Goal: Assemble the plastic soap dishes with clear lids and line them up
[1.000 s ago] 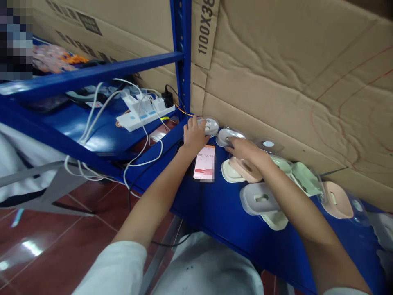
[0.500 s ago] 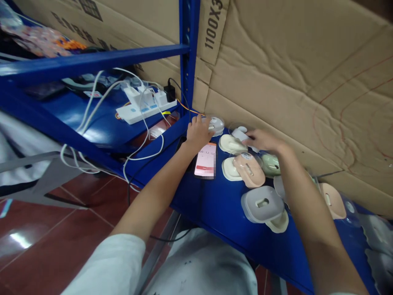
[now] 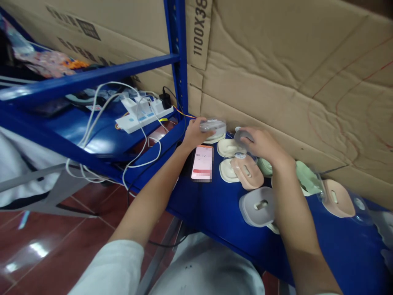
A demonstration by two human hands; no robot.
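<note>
Along the counter's [image 3: 208, 213] far edge, the left hand [image 3: 195, 133] grasps a clear cover [image 3: 216, 126]; the right hand [image 3: 261, 141] pinches a grey piece [image 3: 241, 137].

Moderate, mostly even indoor light; wide-angle stretch, slight softness.
White glare is thrown off the red floor [image 3: 46, 256] and blue shelf [image 3: 101, 139]; light source not shown. Phone screen [image 3: 202, 164] is washed pinkish, right edge pixelated. Slight blur is seen at the right hand [image 3: 260, 141]; translucent plastic [image 3: 382, 227] is smeared at frame edge. Top-right corner is left dark.
</note>
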